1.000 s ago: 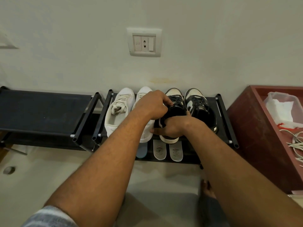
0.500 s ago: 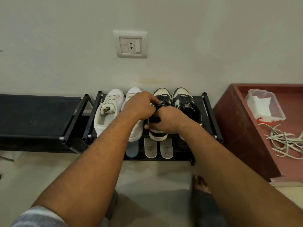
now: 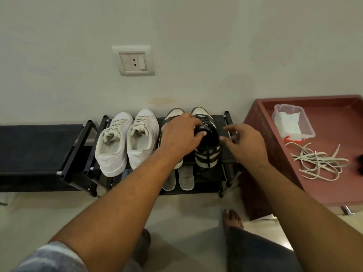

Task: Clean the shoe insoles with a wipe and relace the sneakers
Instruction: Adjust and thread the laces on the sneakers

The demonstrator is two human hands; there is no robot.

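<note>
Two black-and-white sneakers stand on the top shelf of a black shoe rack point(image 3: 227, 117). My left hand point(image 3: 179, 135) lies over the left one, whose toe point(image 3: 173, 113) shows, and its thumb and fingers pinch the tongue and black laces of the right black-and-white sneaker point(image 3: 208, 154). My right hand point(image 3: 244, 143) hovers just right of that sneaker, fingers spread, holding nothing. A pair of white sneakers point(image 3: 127, 142) stands to the left on the same shelf. Two pale insoles point(image 3: 186, 180) lie on the lower shelf.
A red-brown table point(image 3: 261, 138) stands at the right, carrying a clear plastic box of wipes point(image 3: 292, 122) and loose white laces point(image 3: 318, 163). A black bench point(image 3: 35, 150) adjoins the rack on the left. A wall socket point(image 3: 134, 60) is above. My bare foot point(image 3: 232, 217) is on the floor.
The black-and-white sneaker that both hands held now stands on the shelf. My right hand has let go and moved to the right; my left hand stays on its tongue.
</note>
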